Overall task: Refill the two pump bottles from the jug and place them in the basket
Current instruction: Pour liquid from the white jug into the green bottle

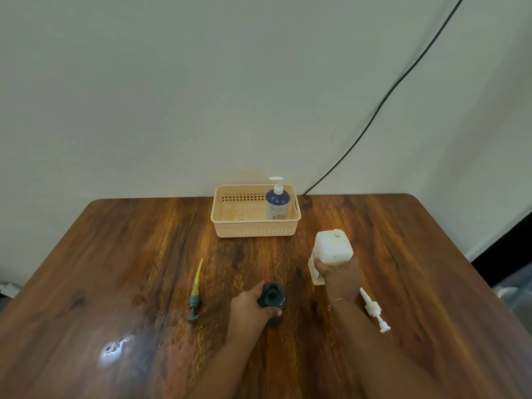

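Note:
A dark pump bottle stands open-necked on the wooden table, and my left hand grips its left side. My right hand holds the white jug, which stands upright just right of the dark bottle. The dark bottle's grey pump head with a yellow tube lies on the table to the left. A white pump head lies to the right of my right wrist. A blue pump bottle with a white pump stands upright in the right end of the beige basket.
The basket sits at the table's far edge against a pale wall. A black cable runs down the wall to behind the table. A bright glare spot shows on the near left of the tabletop.

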